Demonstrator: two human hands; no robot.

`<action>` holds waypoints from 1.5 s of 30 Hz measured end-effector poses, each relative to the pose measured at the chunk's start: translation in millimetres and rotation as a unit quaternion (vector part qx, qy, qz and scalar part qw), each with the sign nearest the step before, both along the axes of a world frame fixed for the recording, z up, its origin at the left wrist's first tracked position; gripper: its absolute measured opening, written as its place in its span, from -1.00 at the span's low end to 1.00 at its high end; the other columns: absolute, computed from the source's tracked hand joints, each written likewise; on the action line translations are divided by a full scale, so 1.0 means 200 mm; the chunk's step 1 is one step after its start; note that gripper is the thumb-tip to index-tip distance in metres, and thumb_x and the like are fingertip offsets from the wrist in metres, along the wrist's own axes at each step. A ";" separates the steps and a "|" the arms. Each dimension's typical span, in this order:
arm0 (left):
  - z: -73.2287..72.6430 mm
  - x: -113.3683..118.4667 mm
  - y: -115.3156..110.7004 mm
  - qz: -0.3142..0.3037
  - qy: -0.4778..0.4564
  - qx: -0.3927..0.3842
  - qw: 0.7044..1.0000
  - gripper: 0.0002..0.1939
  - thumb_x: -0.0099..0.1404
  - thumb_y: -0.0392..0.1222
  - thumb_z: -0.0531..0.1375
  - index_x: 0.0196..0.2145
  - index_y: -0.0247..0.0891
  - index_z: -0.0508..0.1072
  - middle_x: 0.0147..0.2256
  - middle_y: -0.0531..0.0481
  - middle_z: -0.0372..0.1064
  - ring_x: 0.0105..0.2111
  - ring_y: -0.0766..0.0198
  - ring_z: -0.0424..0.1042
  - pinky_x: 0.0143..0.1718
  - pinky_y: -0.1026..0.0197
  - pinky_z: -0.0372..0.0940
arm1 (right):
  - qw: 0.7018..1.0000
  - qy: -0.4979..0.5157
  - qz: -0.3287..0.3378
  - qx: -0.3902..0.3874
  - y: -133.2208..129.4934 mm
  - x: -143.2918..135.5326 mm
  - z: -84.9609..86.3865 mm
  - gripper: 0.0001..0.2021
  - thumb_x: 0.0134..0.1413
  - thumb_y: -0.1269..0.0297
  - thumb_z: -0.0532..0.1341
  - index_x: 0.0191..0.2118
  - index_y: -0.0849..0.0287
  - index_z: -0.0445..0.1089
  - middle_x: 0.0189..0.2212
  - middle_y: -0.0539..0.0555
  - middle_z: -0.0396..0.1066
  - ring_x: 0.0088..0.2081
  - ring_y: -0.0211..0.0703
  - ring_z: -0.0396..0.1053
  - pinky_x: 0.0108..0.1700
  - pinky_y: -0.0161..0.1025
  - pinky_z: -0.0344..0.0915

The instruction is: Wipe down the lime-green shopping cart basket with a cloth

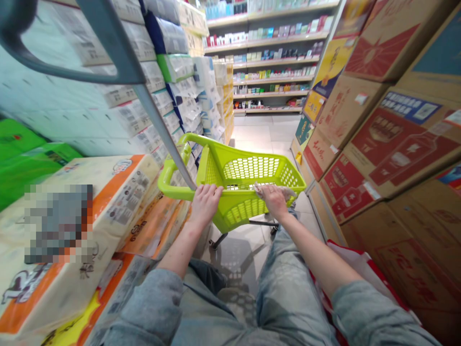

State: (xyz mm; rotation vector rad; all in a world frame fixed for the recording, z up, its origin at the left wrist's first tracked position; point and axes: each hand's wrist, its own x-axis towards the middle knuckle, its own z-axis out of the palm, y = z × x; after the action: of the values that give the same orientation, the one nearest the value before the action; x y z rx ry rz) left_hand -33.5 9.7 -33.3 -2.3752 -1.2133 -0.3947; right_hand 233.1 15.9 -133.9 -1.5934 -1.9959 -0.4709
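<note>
A lime-green plastic shopping cart (248, 202) with a perforated basket stands in front of me, side-on. My left hand (206, 201) is closed over its near rim, close to the push-handle end. My right hand (274, 198) presses a crumpled greyish cloth (286, 191) against the same rim, further right. A grey pole (162, 125) with a large loop-shaped grip (104, 62) slants down to the cart just beside my left hand. How its lower end meets the cart is hidden. Inside the basket, little can be made out.
Stacked packs of tissue paper (118, 197) line the left, a blurred-out item lying on top. Cardboard cartons (392, 139) are piled high on the right, a red-edged bag (363, 269) below them. Shelves of small products (270, 60) stand behind the tiled floor (268, 129).
</note>
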 end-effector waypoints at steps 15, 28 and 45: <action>-0.02 0.02 0.00 0.003 -0.009 0.026 1.000 -0.70 0.31 -0.28 -0.06 -0.10 -0.26 0.37 -0.32 -0.15 0.32 -0.23 0.08 0.25 -0.11 0.03 0.06 | 0.960 0.258 0.015 0.110 -0.12 -0.22 -0.18 -0.77 0.16 0.29 0.04 -0.11 0.17 0.35 -0.18 0.17 0.32 -0.12 -0.10 0.22 -0.05 -0.10 0.23; -0.02 0.04 0.00 0.009 -0.010 0.029 0.999 -0.71 0.32 -0.25 -0.07 -0.11 -0.27 0.38 -0.35 -0.14 0.32 -0.25 0.07 0.25 -0.14 0.04 0.06 | 0.949 0.255 0.160 0.094 -0.13 -0.49 0.03 -0.72 0.15 0.40 0.08 -0.05 0.03 0.38 -0.18 0.08 0.37 -0.08 -0.15 0.27 -0.01 -0.15 0.27; -0.02 0.05 -0.01 0.017 -0.012 0.025 0.999 -0.70 0.31 -0.26 -0.07 -0.11 -0.26 0.39 -0.34 -0.15 0.32 -0.24 0.07 0.25 -0.13 0.03 0.06 | 0.976 0.090 0.173 0.093 -0.10 -0.31 -0.10 -0.60 0.18 0.46 0.00 0.13 0.12 0.21 0.03 0.15 0.29 0.12 -0.11 0.16 0.15 -0.09 0.19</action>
State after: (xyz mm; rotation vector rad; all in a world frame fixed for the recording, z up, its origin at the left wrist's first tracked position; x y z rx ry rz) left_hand -23.3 8.1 -36.5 -2.3110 -1.2391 -0.4376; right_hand 171.0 -3.8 -154.8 -1.1050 -1.9711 -0.3499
